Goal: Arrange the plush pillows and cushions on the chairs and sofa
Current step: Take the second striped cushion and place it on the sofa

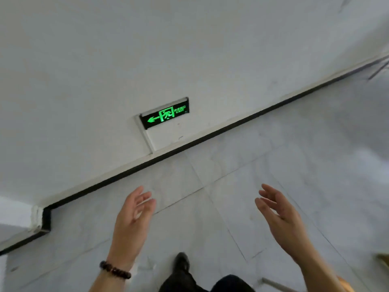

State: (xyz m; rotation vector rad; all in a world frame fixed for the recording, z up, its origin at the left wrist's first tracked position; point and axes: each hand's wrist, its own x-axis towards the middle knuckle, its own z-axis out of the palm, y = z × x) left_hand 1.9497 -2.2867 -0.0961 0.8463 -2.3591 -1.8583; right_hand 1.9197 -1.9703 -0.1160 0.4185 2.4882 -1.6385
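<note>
In the head view our left hand, a beaded bracelet on its wrist, and our right hand hang at lower centre and lower right, both released, fingers loosely spread, grasping nothing. Above them, at mid-frame, a green exit sign sits low on the white wall, over the pale floor tiles. Where the pillows and cushions lie we cannot tell.

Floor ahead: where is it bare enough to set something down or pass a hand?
Bare floor runs from the baseboard down to the left hand and right hand and off to the right. The gap between them is free. Crowded only low down: shoe and legs between the wrists, an unclear tan edge at bottom right.
</note>
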